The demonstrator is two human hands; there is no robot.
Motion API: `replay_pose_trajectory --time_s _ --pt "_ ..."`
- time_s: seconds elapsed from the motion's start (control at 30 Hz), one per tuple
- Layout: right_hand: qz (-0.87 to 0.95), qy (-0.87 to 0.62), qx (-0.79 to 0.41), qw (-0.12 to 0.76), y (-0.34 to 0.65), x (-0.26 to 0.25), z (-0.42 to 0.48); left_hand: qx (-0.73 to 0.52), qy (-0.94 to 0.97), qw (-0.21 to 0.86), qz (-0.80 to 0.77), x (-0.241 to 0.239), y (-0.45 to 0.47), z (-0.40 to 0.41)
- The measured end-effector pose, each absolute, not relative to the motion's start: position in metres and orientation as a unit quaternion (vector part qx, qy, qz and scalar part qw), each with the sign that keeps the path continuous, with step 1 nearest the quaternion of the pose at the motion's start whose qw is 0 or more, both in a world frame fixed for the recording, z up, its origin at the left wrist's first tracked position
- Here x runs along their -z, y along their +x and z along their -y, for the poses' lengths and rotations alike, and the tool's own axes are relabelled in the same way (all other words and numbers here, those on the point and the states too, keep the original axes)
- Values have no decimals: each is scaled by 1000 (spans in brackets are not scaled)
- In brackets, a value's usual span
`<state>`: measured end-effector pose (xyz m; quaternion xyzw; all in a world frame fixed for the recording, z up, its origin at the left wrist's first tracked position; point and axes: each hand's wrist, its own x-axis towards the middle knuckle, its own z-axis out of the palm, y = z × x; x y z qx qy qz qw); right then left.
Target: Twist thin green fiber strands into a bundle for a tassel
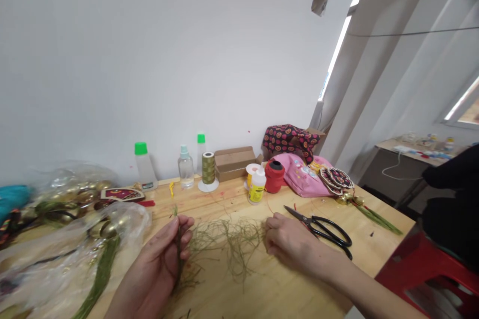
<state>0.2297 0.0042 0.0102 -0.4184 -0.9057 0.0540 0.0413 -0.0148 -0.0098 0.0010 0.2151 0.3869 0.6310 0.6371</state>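
Note:
My left hand (161, 258) is curled around a thin bundle of olive-green threads (178, 239) that stands up out of the palm. A loose tangle of the same green thread (228, 241) lies spread on the wooden table (262, 289) between my hands. My right hand (288, 241) rests on the table at the tangle's right edge, its fingers pinched together on some strands. Black-handled scissors (325, 229) lie just right of that hand.
At the back stand a green-capped bottle (144, 164), a clear bottle (186, 167), an olive thread spool (208, 169), a cardboard box (235, 162), a glue bottle (257, 185), a red spool (275, 176) and pink fabric (303, 174). Plastic bags of gold bells (75, 209) fill the left. A red stool (430, 264) stands right.

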Motion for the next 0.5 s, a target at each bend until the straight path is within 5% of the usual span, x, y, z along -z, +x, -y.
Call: replay_pose_trajectory --time_s 0.13,0.5 --pt "917 -381 -105 56 237 -23 3 -617 209 648 -393 -1 -13 12" --pt "664 -425 -494 367 229 -48 -2 -591 223 677 -378 -2 -9 13"
